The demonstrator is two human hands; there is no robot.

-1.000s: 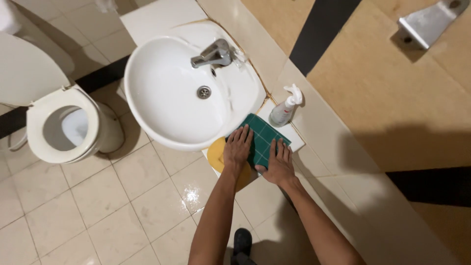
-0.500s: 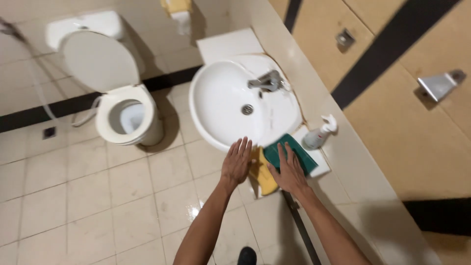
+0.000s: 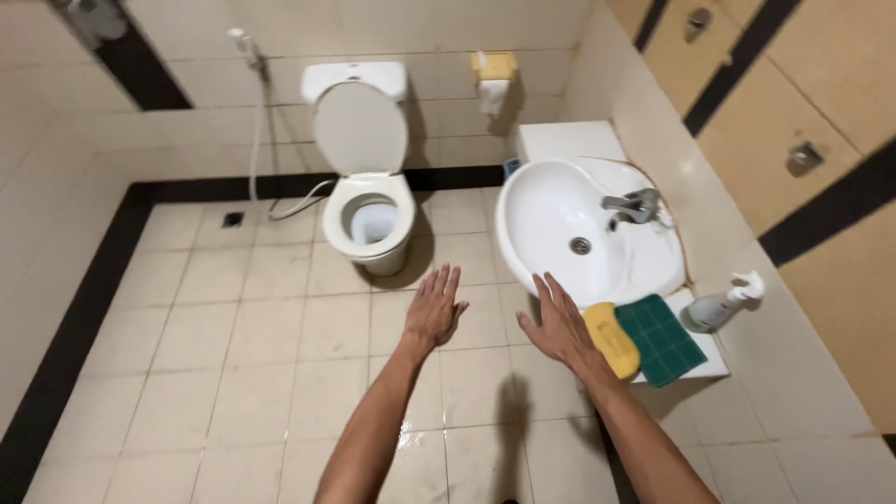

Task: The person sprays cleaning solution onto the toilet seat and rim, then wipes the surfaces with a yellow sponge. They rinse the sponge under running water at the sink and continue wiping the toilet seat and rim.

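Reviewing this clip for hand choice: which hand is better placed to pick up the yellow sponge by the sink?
Right, probably. The right hand is open just beside the yellow sponge on the counter ledge, next to the green cloth. The left hand hovers open over the floor, farther off.

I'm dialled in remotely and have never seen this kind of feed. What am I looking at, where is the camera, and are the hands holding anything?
There is no machine: the view comes from a camera worn on a person's head, looking down into a tiled bathroom. The two bare forearms reaching up from the bottom edge are that person's own. The left hand and the right hand are both open with fingers spread and hold nothing. The right hand is next to a yellow sponge and a green scouring pad, which lie on the white counter beside the sink. A white spray bottle lies on the counter edge. Farther back stands a toilet with its lid up.
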